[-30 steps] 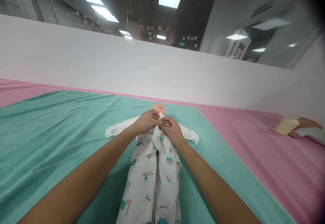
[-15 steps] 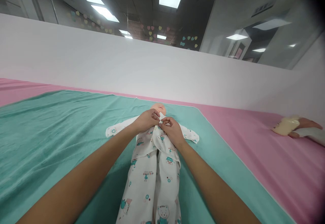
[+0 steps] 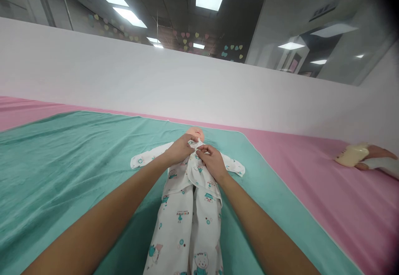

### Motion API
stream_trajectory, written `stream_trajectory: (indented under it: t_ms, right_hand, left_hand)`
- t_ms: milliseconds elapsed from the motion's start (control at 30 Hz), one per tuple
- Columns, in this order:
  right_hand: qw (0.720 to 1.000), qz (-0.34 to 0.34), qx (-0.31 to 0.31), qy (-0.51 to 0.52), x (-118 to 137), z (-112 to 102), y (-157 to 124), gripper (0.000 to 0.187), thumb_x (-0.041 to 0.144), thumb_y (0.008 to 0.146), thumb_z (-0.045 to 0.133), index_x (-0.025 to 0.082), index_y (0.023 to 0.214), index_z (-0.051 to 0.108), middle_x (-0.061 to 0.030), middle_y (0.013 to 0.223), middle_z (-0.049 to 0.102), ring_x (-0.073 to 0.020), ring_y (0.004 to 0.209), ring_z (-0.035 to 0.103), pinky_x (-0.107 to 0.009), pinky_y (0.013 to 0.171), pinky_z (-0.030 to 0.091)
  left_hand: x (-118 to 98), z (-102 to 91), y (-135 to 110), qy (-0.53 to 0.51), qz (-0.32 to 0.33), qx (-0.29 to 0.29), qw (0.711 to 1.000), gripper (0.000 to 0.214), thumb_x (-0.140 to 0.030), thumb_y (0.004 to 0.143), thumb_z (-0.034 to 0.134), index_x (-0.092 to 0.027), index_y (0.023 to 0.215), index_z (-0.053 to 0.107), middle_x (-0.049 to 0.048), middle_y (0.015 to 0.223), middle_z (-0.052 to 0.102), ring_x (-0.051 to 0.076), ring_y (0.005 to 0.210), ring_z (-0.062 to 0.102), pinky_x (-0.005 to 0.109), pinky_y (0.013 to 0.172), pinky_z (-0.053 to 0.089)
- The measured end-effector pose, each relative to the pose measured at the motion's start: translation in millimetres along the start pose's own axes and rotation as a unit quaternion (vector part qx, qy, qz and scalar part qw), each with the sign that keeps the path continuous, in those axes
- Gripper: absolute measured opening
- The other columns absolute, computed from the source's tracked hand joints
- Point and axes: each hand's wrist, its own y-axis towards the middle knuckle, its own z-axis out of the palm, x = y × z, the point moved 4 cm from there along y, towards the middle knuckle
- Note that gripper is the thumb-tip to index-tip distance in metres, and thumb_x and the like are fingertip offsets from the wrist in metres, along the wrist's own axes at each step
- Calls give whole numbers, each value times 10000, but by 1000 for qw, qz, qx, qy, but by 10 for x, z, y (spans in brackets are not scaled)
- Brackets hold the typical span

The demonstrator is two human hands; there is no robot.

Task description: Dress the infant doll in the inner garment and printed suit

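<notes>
A baby doll (image 3: 195,134) lies on its back on a teal blanket (image 3: 62,158), dressed in a white printed sleepsuit (image 3: 187,221) with arms spread. My left hand (image 3: 179,150) and my right hand (image 3: 211,159) meet at the doll's chest just below the chin. Both pinch the sleepsuit's front edges near the collar, fingers closed on the cloth. The doll's face is partly hidden behind my fingers.
The teal blanket lies on a pink surface (image 3: 327,192). At the far right another person's hand (image 3: 372,154) rests by a cream-coloured object (image 3: 350,155). A white partition wall (image 3: 187,83) runs behind the doll's head.
Both hands have crept slightly up toward the doll's chin, still pinching the sleepsuit front. The doll and blanket have not moved.
</notes>
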Motion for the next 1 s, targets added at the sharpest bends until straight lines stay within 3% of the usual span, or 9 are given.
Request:
stream_trajectory:
  t_ms: [167,267,367,500,667,767,867,1000]
  right_hand:
    - [1000,-6,-2,1,21,14,-5,192,367,748,562,207,851,588,39,681,498,-76,479,425,-223,476,340]
    - [1000,-3,2,-10,20,18,3,181,357,736,563,212,842,582,38,688,514,-80,483,424,-225,477,344]
    - [999,5,-6,-36,5,10,18,186,350,713,575,212,837,575,35,686,528,-90,502,428,-225,486,351]
    - [1000,11,-9,-27,-20,9,27,214,335,677,612,208,836,546,39,685,515,-91,525,433,-220,500,357]
    - [1000,3,1,5,-17,23,11,206,333,690,616,214,828,521,53,697,496,-74,508,410,-215,495,341]
    - [1000,-3,8,15,9,24,-3,215,350,704,620,214,834,519,52,716,504,-69,501,408,-213,480,325]
    - [1000,-9,16,15,46,21,-15,192,392,762,567,210,798,520,59,645,493,-72,477,403,-217,489,326]
    - [1000,-10,-5,-1,52,1,-6,258,433,833,462,205,718,504,70,501,441,-83,423,392,-229,492,321]
  left_hand:
    - [-86,4,-7,45,59,-3,997,470,-84,740,420,-205,1173,554,49,1352,432,194,1145,492,287,968,406]
    - [-82,36,-4,83,89,10,992,500,-75,781,371,-259,1208,554,22,1397,381,203,1251,400,322,1041,346]
    - [-51,64,7,119,99,10,988,438,-114,820,361,-273,1150,600,15,1412,357,217,1231,428,345,1032,367]
    - [-35,56,29,126,76,-3,989,382,-107,807,363,-211,1036,650,55,1346,439,210,1231,433,328,1043,357]
    - [-60,43,32,128,65,2,990,385,-123,808,359,-189,1054,647,60,1339,475,215,1242,430,319,1061,327]
    - [-68,49,15,136,62,10,989,427,-128,824,340,-204,1156,598,44,1350,483,206,1243,431,321,1048,332]
    - [-35,64,0,133,48,18,990,493,-156,851,327,-219,1325,448,50,1362,474,215,1213,458,335,991,375]
    - [43,93,10,183,69,-16,981,502,-198,869,326,-213,1369,375,88,1341,485,252,1188,451,380,958,371]
